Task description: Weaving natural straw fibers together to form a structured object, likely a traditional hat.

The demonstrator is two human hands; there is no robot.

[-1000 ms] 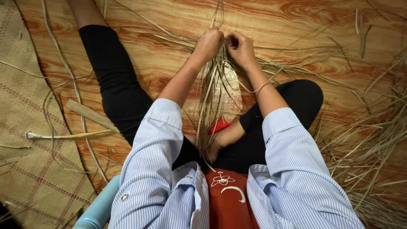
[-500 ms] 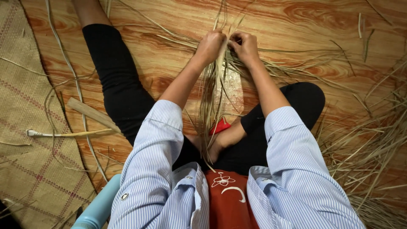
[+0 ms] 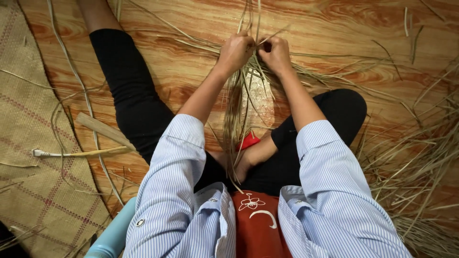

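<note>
I sit on a wooden floor (image 3: 334, 28) with one leg stretched out and the other bent. My left hand (image 3: 235, 50) and my right hand (image 3: 274, 53) are held close together in front of me, both gripping dry straw-coloured strands (image 3: 234, 119). The strands hang down in a bundle between my forearms toward my lap. Behind the bundle a small piece of open woven work (image 3: 260, 98) shows. A few strand ends stick up past my fingers. A red object (image 3: 248, 141) lies by my foot, mostly hidden.
A woven mat (image 3: 33, 157) with reddish lines covers the floor at left. On it and beside it lie a flat wooden stick (image 3: 103, 130) and a pale-handled tool (image 3: 76, 154). Loose straw (image 3: 420, 157) is piled at right. A light blue rounded object (image 3: 112, 236) sits at my left side.
Both hands have shifted slightly while working the strands at the top of the bundle. The view has tilted a little. Nothing was let go.
</note>
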